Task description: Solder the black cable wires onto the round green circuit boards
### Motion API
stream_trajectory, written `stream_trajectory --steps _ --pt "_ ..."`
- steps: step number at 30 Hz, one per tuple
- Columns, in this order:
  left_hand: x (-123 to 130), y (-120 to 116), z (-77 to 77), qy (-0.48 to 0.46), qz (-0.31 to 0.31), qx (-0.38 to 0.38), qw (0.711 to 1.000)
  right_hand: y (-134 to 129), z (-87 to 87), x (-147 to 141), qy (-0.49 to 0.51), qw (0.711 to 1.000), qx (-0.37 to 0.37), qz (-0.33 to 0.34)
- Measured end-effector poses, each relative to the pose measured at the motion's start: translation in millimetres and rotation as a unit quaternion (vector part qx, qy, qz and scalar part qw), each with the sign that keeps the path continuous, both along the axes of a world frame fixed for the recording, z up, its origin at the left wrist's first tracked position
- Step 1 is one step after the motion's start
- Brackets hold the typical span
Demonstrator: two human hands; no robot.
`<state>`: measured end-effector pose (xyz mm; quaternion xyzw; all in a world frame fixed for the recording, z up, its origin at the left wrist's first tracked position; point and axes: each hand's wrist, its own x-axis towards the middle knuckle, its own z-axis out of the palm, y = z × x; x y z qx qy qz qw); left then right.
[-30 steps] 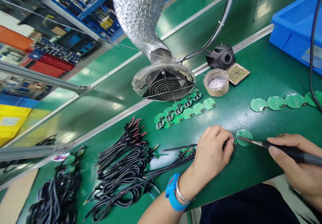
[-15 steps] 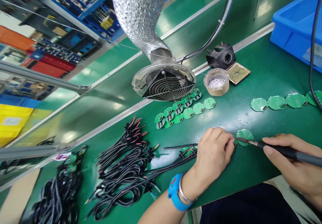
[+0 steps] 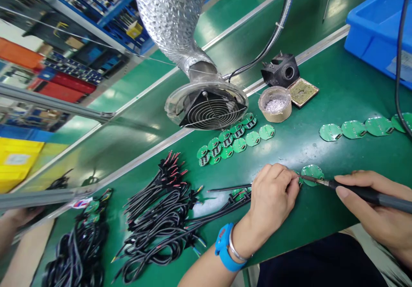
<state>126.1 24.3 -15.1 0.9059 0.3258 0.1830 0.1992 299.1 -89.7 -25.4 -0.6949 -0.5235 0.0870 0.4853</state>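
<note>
My right hand (image 3: pixel 370 205) grips a soldering iron (image 3: pixel 367 193) by its dark handle, its tip pointing left. My left hand (image 3: pixel 273 196) has its fingers pinched together close to that tip; it seems to hold a thin wire end, and a black cable (image 3: pixel 228 188) runs out from beneath the hand to the left. A round green circuit board (image 3: pixel 312 174) lies just behind the iron's tip. Part of another board is hidden by my left hand. A blue band and a metal bracelet circle my left wrist.
Black cables (image 3: pixel 154 231) lie in bundles at left. Round boards (image 3: pixel 240 145) stand in rows below a fume hood (image 3: pixel 209 106). Behind are a solder tub (image 3: pixel 275 104), a sponge tray (image 3: pixel 303 92) and a blue bin (image 3: pixel 373 33). Another person's arm (image 3: pixel 13 224) shows far left.
Another person's arm has come into view at the far left edge. My hands and the iron hold nearly the same position, while the view has shifted slightly.
</note>
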Motion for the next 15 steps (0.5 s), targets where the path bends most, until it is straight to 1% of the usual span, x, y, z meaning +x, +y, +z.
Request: stream_trajectory --steps 3,7,12,15 --pt "1.5 1.7 1.8 0.004 0.006 -0.008 1.0 1.0 1.3 -0.4 0.008 1.0 0.006 0.002" --pt "2.6 2.8 3.8 0.017 0.006 -0.018 1.0 -1.7 -4.0 1.9 -0.003 1.0 0.011 0.002" --pt "1.9 2.5 4.0 0.03 -0.004 -0.016 0.999 -7.7 -7.2 4.3 0.0 0.997 0.041 -0.072" --pt "2.2 3.8 2.7 0.037 -0.006 -0.003 0.999 -9.4 -5.8 4.5 -0.002 0.996 0.013 -0.092"
